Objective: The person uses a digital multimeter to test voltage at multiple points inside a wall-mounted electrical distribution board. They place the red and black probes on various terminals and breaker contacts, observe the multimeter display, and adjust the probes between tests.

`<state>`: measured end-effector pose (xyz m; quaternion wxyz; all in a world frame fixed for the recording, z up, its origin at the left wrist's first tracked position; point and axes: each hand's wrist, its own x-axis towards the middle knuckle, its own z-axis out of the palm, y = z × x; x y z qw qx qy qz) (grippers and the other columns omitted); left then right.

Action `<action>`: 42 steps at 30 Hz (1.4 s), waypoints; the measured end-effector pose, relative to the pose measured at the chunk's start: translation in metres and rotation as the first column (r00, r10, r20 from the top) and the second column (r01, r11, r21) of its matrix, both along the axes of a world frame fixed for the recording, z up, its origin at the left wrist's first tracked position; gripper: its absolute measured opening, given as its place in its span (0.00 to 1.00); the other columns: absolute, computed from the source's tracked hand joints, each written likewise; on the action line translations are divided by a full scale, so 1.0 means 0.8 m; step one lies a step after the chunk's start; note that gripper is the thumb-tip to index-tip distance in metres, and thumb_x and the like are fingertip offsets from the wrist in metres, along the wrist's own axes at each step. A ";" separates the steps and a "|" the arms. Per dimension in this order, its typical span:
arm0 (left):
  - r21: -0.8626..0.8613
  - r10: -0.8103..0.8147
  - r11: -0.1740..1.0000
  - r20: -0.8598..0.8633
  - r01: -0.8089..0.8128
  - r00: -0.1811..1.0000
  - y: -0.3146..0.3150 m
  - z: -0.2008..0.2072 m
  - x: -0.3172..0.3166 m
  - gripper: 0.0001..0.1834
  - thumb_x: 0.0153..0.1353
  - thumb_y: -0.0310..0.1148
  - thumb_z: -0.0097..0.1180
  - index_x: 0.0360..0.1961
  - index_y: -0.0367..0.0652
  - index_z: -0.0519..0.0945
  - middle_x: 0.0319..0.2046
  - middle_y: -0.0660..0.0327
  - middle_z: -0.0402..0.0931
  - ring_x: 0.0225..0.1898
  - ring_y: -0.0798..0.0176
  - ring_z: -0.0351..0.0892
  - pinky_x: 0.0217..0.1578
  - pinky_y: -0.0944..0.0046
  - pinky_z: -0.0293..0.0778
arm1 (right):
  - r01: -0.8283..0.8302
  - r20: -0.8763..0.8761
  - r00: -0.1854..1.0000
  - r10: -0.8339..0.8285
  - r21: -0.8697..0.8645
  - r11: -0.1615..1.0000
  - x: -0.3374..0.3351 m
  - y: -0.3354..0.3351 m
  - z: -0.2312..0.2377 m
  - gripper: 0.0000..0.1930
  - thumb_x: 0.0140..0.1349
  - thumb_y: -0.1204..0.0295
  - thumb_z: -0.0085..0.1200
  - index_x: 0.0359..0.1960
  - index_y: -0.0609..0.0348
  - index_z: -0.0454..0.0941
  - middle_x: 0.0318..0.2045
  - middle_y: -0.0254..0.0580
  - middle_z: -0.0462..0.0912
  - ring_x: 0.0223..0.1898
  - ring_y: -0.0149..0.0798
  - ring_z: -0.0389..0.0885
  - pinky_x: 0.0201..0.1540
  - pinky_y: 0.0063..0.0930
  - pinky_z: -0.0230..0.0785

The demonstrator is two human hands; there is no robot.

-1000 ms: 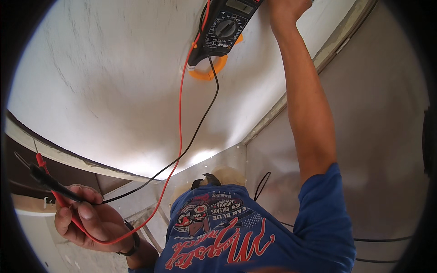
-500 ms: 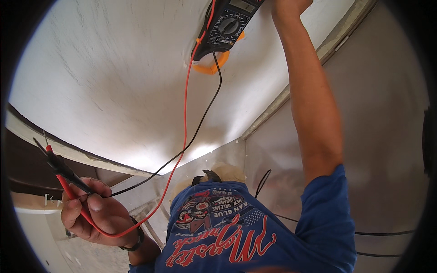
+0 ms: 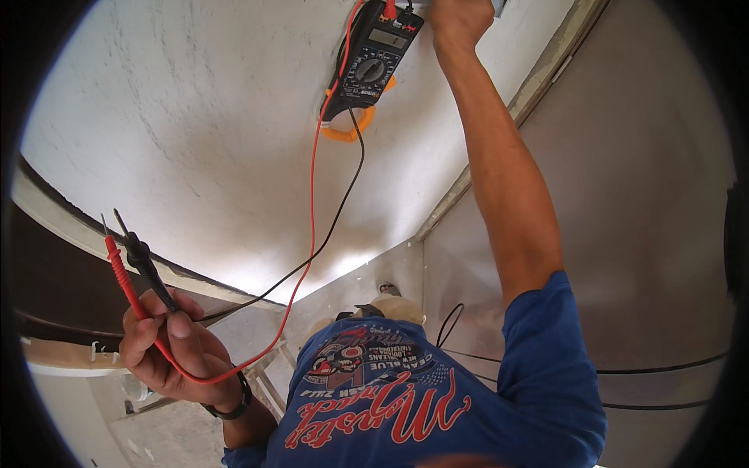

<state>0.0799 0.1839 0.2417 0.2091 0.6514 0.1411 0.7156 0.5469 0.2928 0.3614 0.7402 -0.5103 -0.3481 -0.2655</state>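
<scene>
Head view, and we start with the clamp meter (image 3: 370, 70), up against the white surface (image 3: 195, 140), its orange clamp ring (image 3: 363, 129) at the lower end — hanging or lying there, I can't tell. Down from it trail the red lead (image 3: 313, 195) and the black lead (image 3: 341, 207), crossing below the meter, then swinging off to its lower left. And there's the left hand (image 3: 179, 347), well below and left of the meter, fingers closed on both the red probe (image 3: 122, 273) and the black probe (image 3: 148, 269), tips upward, close together. The right hand (image 3: 460, 27) sits just right of the meter, partly out of frame — no telling what it grips. Below the meter, the blue shirt (image 3: 484, 374); farther right of it, the grey panel (image 3: 647, 195). Step in hand, as I read it: both probes gathered and held up. The next move, I'd judge, calls for controlled tips, slack in both leads and the meter's display (image 3: 387, 38) in sight.
</scene>
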 end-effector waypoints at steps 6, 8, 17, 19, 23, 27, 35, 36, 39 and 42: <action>0.001 -0.049 0.999 0.003 0.049 0.999 0.007 0.008 -0.009 0.14 0.66 0.23 0.61 0.51 0.46 0.75 0.42 0.52 0.77 0.31 0.60 0.79 0.25 0.68 0.75 | 0.035 0.056 0.998 -0.036 0.012 0.999 -0.015 -0.005 0.001 0.11 0.61 0.74 0.56 0.44 0.61 0.83 0.30 0.46 0.88 0.31 0.37 0.85 0.39 0.32 0.78; 0.001 -0.057 0.998 0.010 0.057 0.998 0.011 0.012 -0.010 0.14 0.66 0.22 0.60 0.51 0.46 0.76 0.42 0.52 0.78 0.31 0.60 0.80 0.25 0.69 0.75 | 0.046 0.016 0.999 -0.045 -0.013 0.999 -0.023 -0.005 0.001 0.10 0.61 0.74 0.56 0.43 0.61 0.83 0.29 0.46 0.88 0.32 0.37 0.86 0.39 0.32 0.78; 0.019 -0.129 0.991 -0.018 0.129 0.992 0.021 0.021 0.001 0.15 0.66 0.22 0.61 0.51 0.46 0.76 0.43 0.52 0.79 0.32 0.61 0.80 0.27 0.68 0.76 | 0.198 0.003 0.980 -0.198 -0.005 0.980 -0.022 0.001 0.008 0.08 0.61 0.78 0.54 0.42 0.60 0.77 0.28 0.51 0.85 0.32 0.51 0.86 0.40 0.42 0.77; 0.018 -0.133 0.991 -0.021 0.134 0.991 0.022 0.022 0.004 0.14 0.66 0.22 0.61 0.51 0.46 0.76 0.42 0.52 0.79 0.32 0.61 0.80 0.27 0.68 0.76 | 0.235 -0.021 0.972 -0.235 -0.010 0.972 -0.022 0.006 0.009 0.08 0.62 0.78 0.52 0.42 0.61 0.76 0.28 0.54 0.85 0.32 0.55 0.85 0.40 0.45 0.77; 0.002 -0.156 0.988 -0.003 0.156 0.988 0.020 0.026 0.013 0.15 0.65 0.22 0.61 0.51 0.46 0.75 0.41 0.52 0.78 0.31 0.60 0.80 0.26 0.68 0.76 | 0.194 -0.038 0.981 -0.192 0.040 0.980 -0.020 0.011 0.007 0.08 0.61 0.78 0.51 0.42 0.62 0.75 0.28 0.57 0.84 0.33 0.59 0.85 0.41 0.48 0.76; 0.026 -0.141 0.989 -0.041 0.143 0.989 0.018 0.030 0.018 0.15 0.65 0.21 0.61 0.51 0.45 0.75 0.41 0.51 0.78 0.30 0.60 0.79 0.26 0.68 0.76 | 0.271 -0.026 0.962 -0.271 -0.009 0.962 -0.011 0.007 0.006 0.10 0.60 0.77 0.52 0.43 0.62 0.76 0.29 0.58 0.85 0.34 0.59 0.86 0.42 0.48 0.77; 0.019 -0.138 0.990 -0.016 0.138 0.990 0.026 0.031 0.006 0.14 0.66 0.22 0.60 0.51 0.45 0.74 0.41 0.52 0.78 0.31 0.60 0.79 0.27 0.67 0.76 | 0.208 -0.065 0.975 -0.212 -0.058 0.976 -0.021 0.006 0.007 0.11 0.58 0.76 0.56 0.44 0.62 0.80 0.31 0.60 0.87 0.37 0.58 0.88 0.43 0.46 0.79; 0.015 -0.124 0.992 -0.016 0.124 0.992 0.027 0.030 0.005 0.14 0.66 0.22 0.60 0.51 0.45 0.74 0.41 0.52 0.78 0.31 0.60 0.79 0.27 0.67 0.76 | 0.201 -0.078 0.976 -0.204 -0.045 0.979 -0.024 0.008 0.006 0.12 0.58 0.76 0.56 0.44 0.62 0.81 0.31 0.60 0.87 0.36 0.58 0.89 0.42 0.46 0.79; 0.015 -0.131 0.991 -0.009 0.131 0.991 0.027 0.031 0.003 0.14 0.66 0.22 0.60 0.51 0.45 0.74 0.42 0.52 0.78 0.31 0.61 0.79 0.27 0.68 0.76 | 0.224 -0.081 0.970 -0.230 -0.079 0.971 -0.029 0.007 0.006 0.12 0.59 0.76 0.56 0.46 0.62 0.81 0.31 0.59 0.88 0.36 0.57 0.89 0.42 0.45 0.80; 0.030 -0.135 0.990 -0.023 0.135 0.991 0.025 0.034 0.005 0.14 0.66 0.22 0.60 0.50 0.45 0.74 0.42 0.52 0.78 0.31 0.61 0.79 0.26 0.68 0.76 | 0.183 -0.016 0.983 -0.184 -0.036 0.982 -0.025 0.001 0.003 0.12 0.60 0.75 0.56 0.46 0.61 0.80 0.32 0.60 0.88 0.36 0.57 0.89 0.42 0.45 0.80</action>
